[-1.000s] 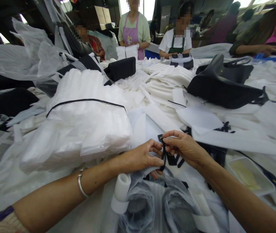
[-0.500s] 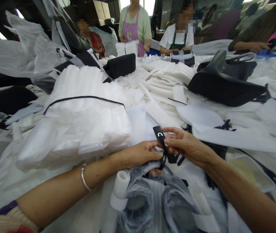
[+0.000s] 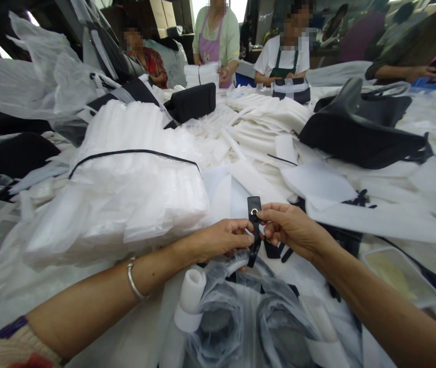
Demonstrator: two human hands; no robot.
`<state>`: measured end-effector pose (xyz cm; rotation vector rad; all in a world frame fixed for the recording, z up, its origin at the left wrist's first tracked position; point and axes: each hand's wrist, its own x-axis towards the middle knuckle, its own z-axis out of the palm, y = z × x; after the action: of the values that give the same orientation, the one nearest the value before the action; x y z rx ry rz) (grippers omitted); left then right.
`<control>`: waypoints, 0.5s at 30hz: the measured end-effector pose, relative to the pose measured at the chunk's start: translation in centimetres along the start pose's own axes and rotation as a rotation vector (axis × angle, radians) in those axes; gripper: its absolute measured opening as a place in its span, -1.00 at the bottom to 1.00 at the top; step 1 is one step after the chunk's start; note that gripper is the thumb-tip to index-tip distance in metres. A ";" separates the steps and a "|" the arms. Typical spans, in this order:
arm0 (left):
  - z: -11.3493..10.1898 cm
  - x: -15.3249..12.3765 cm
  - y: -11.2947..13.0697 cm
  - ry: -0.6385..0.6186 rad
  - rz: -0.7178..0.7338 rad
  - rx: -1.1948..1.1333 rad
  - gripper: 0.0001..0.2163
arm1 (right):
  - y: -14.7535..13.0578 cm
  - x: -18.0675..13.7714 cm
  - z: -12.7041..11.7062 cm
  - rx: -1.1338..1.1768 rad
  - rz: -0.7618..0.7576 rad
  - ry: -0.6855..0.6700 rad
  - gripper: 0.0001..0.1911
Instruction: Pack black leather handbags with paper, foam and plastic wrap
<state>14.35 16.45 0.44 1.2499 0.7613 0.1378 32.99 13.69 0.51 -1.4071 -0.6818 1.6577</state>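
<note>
A narrow black strap (image 3: 255,225) with a small metal ring near its upper end stands upright between my two hands. My left hand (image 3: 221,239) pinches the strap's lower part, the fingers closed round it. My right hand (image 3: 292,228) pinches it just under the ring from the right. The strap leads down to a dark bag wrapped in clear plastic (image 3: 248,312) right in front of me, with a white foam roll (image 3: 190,299) at its left.
A large bundle of white foam sheets (image 3: 125,179) tied with a black cord lies at left. Loose white sheets cover the table. A black handbag (image 3: 359,133) sits at right, a black pouch (image 3: 190,102) farther back. A shallow plastic tray (image 3: 397,276) is near right. Several people work at the far side.
The strap's upper end has been turned upright, the metal ring now facing me. Both hands stayed in about the same place.
</note>
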 end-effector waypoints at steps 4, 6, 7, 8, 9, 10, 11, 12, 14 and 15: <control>0.1 -0.2 -0.1 -0.113 -0.070 -0.114 -0.76 | 0.0 1.2 -0.1 -0.018 0.002 0.047 -0.87; 0.1 -0.2 -0.1 -0.115 -0.084 -0.112 -0.74 | 0.1 1.4 0.0 0.017 -0.010 0.053 -0.88; 0.0 -0.2 -0.1 -0.100 -0.077 -0.092 -0.76 | 0.1 1.5 0.0 0.045 -0.017 0.051 -0.88; -0.1 -0.2 -0.1 -0.082 -0.064 -0.075 -0.77 | 0.1 1.5 0.1 0.077 -0.019 0.049 -0.88; -0.2 -0.2 -0.1 -0.069 -0.049 -0.065 -0.76 | 0.1 1.5 0.0 0.110 -0.019 0.053 -0.88; -0.3 -0.2 0.0 -0.060 -0.038 -0.062 -0.73 | 0.2 1.4 0.0 0.143 -0.016 0.058 -0.88; -0.3 -0.3 0.0 -0.057 -0.032 -0.064 -0.70 | 0.3 1.4 0.0 0.172 -0.009 0.068 -0.88; -0.4 -0.3 0.0 -0.057 -0.027 -0.065 -0.68 | 0.4 1.3 -0.1 0.198 0.003 0.081 -0.87; -0.3 -0.3 0.2 -0.053 -0.030 -0.062 -0.66 | 0.6 1.2 -0.3 0.233 0.035 0.100 -0.86; -0.3 -0.3 0.2 -0.050 -0.045 -0.062 -0.67 | 0.6 1.2 -0.3 0.244 0.048 0.106 -0.85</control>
<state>14.01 16.56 0.75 1.1720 0.7361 0.0921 33.15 14.36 -0.66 -1.3322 -0.3745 1.6297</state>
